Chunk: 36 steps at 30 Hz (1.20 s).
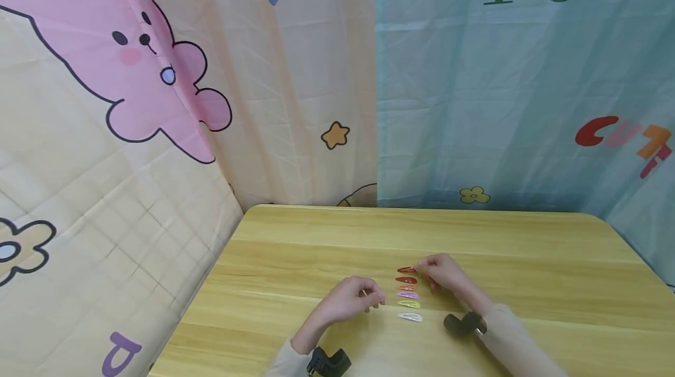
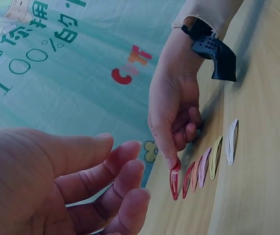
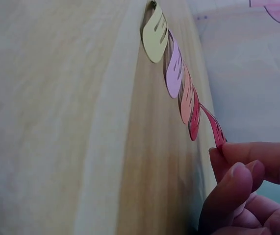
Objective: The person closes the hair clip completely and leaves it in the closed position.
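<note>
Snap hair clips lie in a column on the table. The farthest, a red hair clip (image 1: 405,269), has its wide end pinched between the thumb and index finger of my right hand (image 1: 444,272). Nearer to me follow a second red clip (image 1: 406,279), an orange clip (image 1: 408,288), a lilac clip (image 1: 408,295), a yellow clip (image 1: 409,304) and a white clip (image 1: 410,318), which sits slightly apart. Left of the column hovers my left hand (image 1: 351,299), fingers loosely bent and holding nothing. In the right wrist view the white clip is out of sight.
The wood-grain table (image 1: 295,248) has rounded far corners. Behind it hangs a printed curtain (image 1: 453,101), and another cloth with a pink animal (image 1: 153,84) runs along the left side. Each wrist wears a dark camera, such as the right one (image 1: 464,324).
</note>
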Motion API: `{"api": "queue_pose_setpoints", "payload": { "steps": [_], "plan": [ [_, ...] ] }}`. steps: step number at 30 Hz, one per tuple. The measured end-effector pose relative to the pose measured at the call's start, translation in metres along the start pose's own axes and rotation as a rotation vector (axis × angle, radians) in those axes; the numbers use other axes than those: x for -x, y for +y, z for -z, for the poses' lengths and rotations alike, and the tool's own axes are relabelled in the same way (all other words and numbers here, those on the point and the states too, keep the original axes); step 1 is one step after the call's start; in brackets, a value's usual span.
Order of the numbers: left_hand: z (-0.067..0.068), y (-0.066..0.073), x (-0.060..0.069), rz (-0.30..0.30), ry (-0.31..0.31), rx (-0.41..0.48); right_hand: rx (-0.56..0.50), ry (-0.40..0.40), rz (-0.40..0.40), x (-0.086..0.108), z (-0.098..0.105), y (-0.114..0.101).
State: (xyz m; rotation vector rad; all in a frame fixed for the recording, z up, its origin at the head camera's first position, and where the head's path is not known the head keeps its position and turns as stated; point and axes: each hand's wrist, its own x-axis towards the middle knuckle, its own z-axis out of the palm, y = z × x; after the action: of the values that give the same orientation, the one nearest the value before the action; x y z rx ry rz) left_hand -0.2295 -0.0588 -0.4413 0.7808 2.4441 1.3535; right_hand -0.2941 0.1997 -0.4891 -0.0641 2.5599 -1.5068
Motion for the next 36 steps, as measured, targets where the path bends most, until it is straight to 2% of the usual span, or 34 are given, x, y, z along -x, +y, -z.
{"api": "queue_pose_setpoints", "payload": {
  "steps": [8,18,21,36],
  "plan": [
    [0.0002,-0.0005,0.0005,0.003,-0.002,-0.008,0.035,0.035,-0.019,-0.0006,-0.0029,0.0006],
    [0.0007,-0.0007,0.0011,0.019,-0.009,0.002,0.075,0.019,0.005,-0.0003,-0.0027,-0.0028],
    [0.0009,-0.0008,0.0017,0.021,-0.011,0.006,0.065,0.016,-0.013,-0.0011,-0.0031,-0.0038],
    [0.0039,0.0004,0.0033,-0.011,-0.022,0.006,0.061,0.034,-0.014,-0.0004,-0.0029,-0.0055]
  ]
}}
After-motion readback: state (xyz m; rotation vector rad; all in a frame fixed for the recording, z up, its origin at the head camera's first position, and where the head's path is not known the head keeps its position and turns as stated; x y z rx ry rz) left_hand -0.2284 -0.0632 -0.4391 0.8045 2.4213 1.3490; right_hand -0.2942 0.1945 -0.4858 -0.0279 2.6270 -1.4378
